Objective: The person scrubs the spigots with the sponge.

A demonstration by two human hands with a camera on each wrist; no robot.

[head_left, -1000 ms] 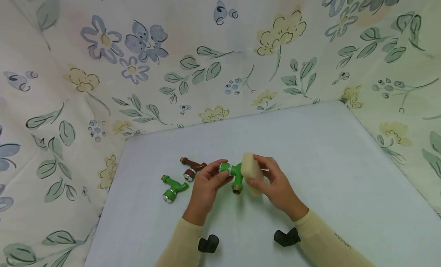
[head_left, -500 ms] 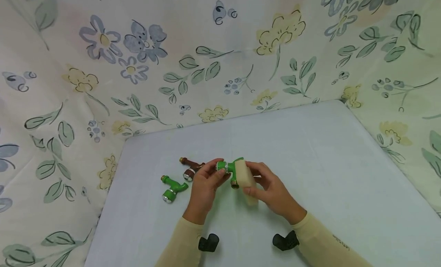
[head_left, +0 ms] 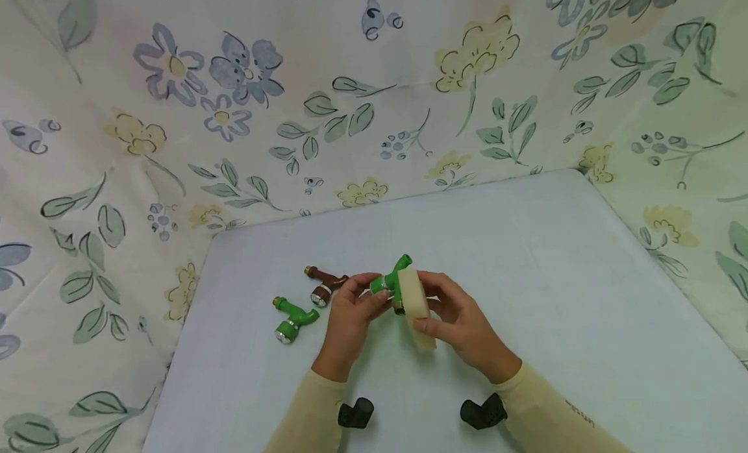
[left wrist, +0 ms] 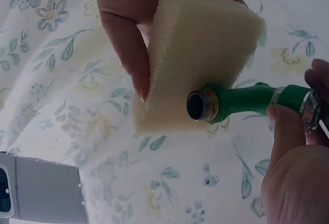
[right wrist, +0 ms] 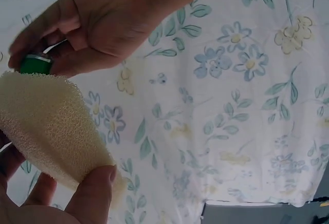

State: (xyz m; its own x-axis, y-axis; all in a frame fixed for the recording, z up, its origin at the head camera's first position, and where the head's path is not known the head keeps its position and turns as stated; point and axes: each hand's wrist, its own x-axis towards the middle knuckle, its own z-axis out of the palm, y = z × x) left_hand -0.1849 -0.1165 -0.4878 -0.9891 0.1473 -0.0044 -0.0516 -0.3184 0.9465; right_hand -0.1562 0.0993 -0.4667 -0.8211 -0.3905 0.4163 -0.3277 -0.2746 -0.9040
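Note:
My left hand [head_left: 352, 320] pinches a green faucet [left wrist: 241, 98] by its handle end, near the silver band. The faucet's threaded brass inlet [left wrist: 203, 106] points toward the left wrist camera. A pale cream sponge [head_left: 416, 304] is gripped by my right hand [head_left: 464, 323], thumb on one face and fingers on the other. The sponge lies against the side of the faucet body and hides part of it in the head view. Only a bit of green handle [right wrist: 36, 63] shows above the sponge in the right wrist view.
Left of my hands, a second green faucet [head_left: 294, 319] and a brown faucet [head_left: 324, 285] lie on the white tabletop [head_left: 526, 245]. A flower-patterned cloth [head_left: 350, 115] hangs behind and around the table. Black camera mounts [head_left: 482, 411] sit at both wrists.
The sponge and right hand have shifted slightly left against the faucet. The held faucet has turned so its spout now points up and away. The two lying faucets have not moved.

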